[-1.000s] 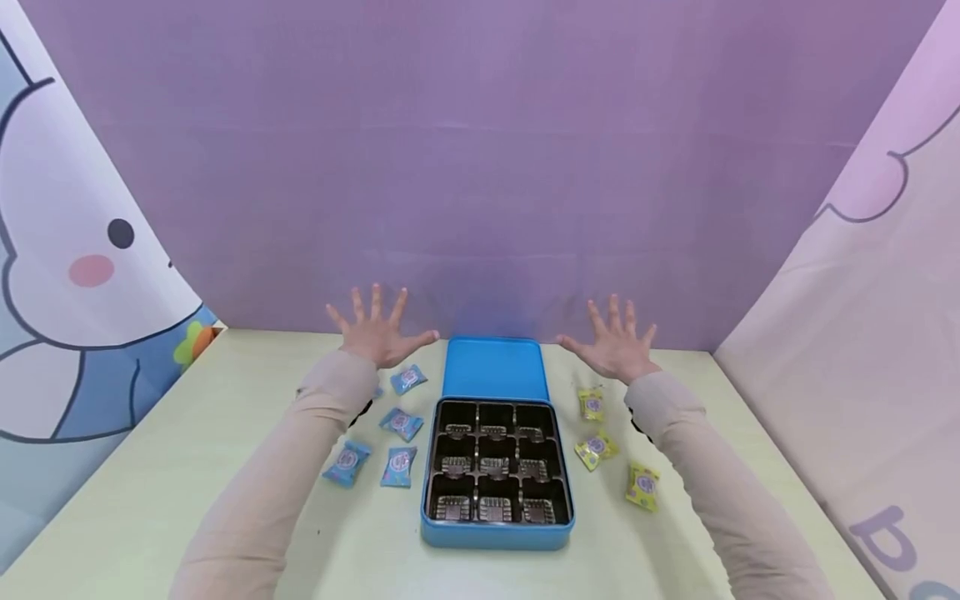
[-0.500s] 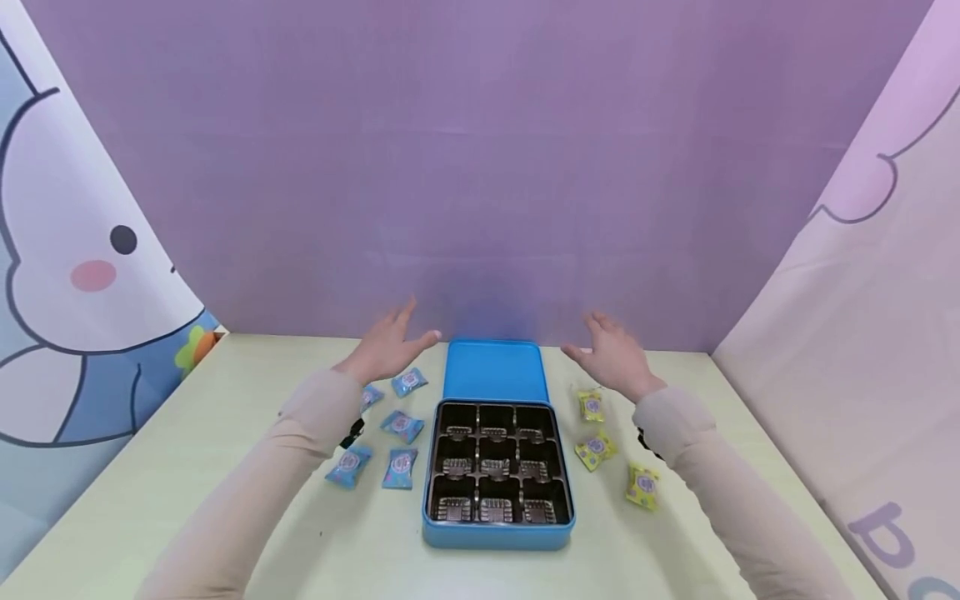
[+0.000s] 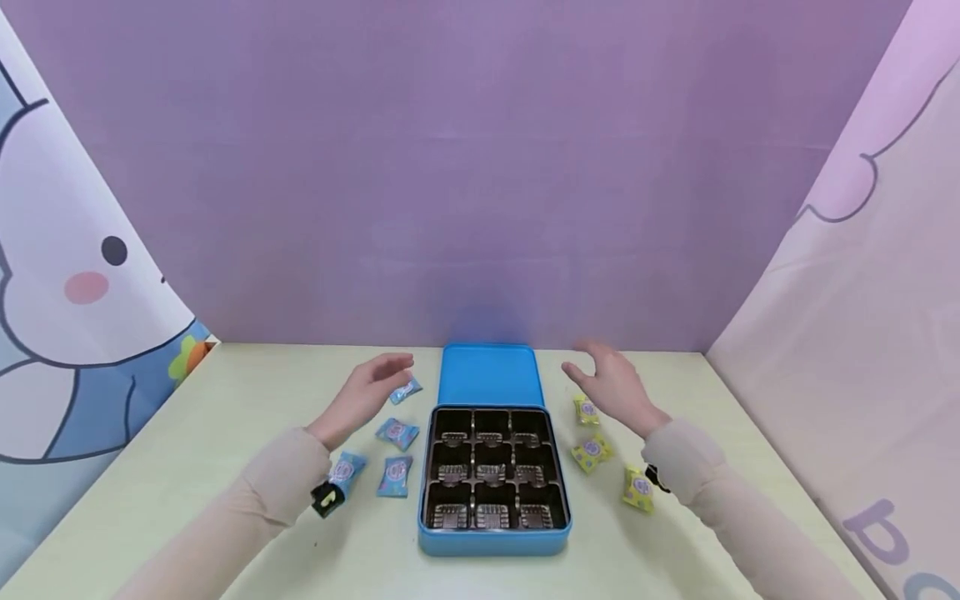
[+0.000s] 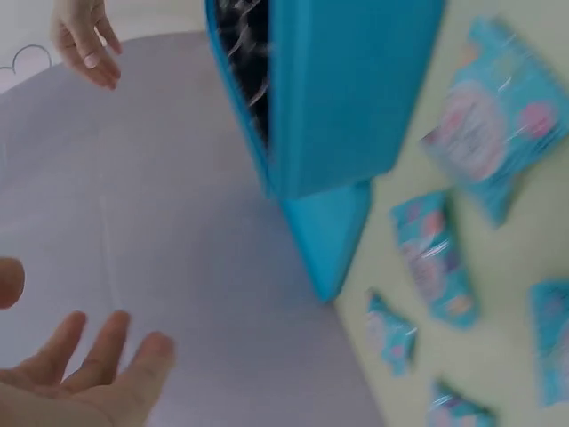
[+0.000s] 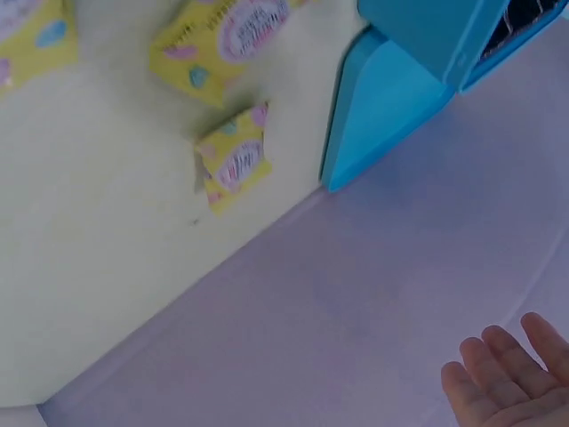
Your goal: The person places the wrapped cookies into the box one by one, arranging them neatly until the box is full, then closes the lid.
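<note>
My left hand [image 3: 363, 396] hovers over the blue wrapped candies, its fingers loosely bent and nothing in its hold. Beneath and beside it lie several blue packets, among them one packet [image 3: 397, 433] near the tin and another [image 3: 394, 476] nearer me. On the other side, my right hand [image 3: 617, 386] is held in the air above three yellow wrapped candies [image 3: 592, 451], also holding nothing. Between the hands stands a blue tin [image 3: 493, 543] with its lid [image 3: 491, 375] folded back. A black divided tray [image 3: 492, 454] fills the tin, and its compartments hold nothing.
The pale table [image 3: 255, 400] ends at a purple backdrop [image 3: 480, 167] behind the lid. Printed cloth panels stand at the left [image 3: 82, 250] and right [image 3: 862, 333]. Dark bands [image 3: 327, 497] sit around the wrists.
Both hands have come down from spread fingers against the backdrop to loosely bent fingers nearer the candies. The left hand has also drawn back toward me. The tin and candies stay in place.
</note>
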Motion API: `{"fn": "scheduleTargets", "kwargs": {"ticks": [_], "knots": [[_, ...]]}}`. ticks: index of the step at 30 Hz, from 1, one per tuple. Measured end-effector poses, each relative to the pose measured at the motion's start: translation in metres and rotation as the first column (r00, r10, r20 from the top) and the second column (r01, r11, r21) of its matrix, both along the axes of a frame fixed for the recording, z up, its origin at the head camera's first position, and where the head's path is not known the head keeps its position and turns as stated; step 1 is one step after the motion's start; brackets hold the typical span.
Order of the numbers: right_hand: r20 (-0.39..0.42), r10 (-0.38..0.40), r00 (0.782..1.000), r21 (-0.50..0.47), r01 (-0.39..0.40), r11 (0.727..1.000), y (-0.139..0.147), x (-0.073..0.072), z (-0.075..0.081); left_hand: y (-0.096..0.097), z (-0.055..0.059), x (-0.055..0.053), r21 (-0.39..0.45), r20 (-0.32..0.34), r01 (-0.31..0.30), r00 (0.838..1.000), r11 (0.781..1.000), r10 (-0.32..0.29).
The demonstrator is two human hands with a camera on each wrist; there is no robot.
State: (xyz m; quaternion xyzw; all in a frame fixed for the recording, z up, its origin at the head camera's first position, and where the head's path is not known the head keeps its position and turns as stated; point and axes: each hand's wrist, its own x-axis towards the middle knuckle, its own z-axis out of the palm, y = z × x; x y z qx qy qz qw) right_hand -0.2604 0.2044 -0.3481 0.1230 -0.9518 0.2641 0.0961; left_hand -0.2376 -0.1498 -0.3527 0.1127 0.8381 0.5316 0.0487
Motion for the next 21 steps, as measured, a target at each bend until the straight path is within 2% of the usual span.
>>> {"fn": "scheduleTargets", "kwargs": {"ticks": [5, 10, 14, 21], "knots": [[0.013, 0.000, 1.000, -0.078, 0.001, 0.997, 0.005, 0.012, -0.013, -0.004, -0.015, 0.013, 0.067, 0.038, -0.020, 0.999, 0.998, 0.018], [0.047, -0.009, 0.999, -0.153, 0.016, 0.988, 0.013, 0.019, -0.022, -0.002, -0.024, 0.016, 0.092, 0.063, -0.023, 0.998, 0.996, 0.017], [0.114, -0.019, 0.993, -0.200, 0.042, 0.979, 0.020, 0.022, -0.029, 0.002, -0.034, 0.011, 0.086, 0.052, 0.006, 0.999, 0.996, -0.011], [0.209, -0.077, 0.975, -0.247, 0.129, 0.960, 0.030, 0.022, -0.043, 0.008, -0.056, -0.007, 0.099, -0.005, 0.059, 0.998, 0.993, -0.059]]}}
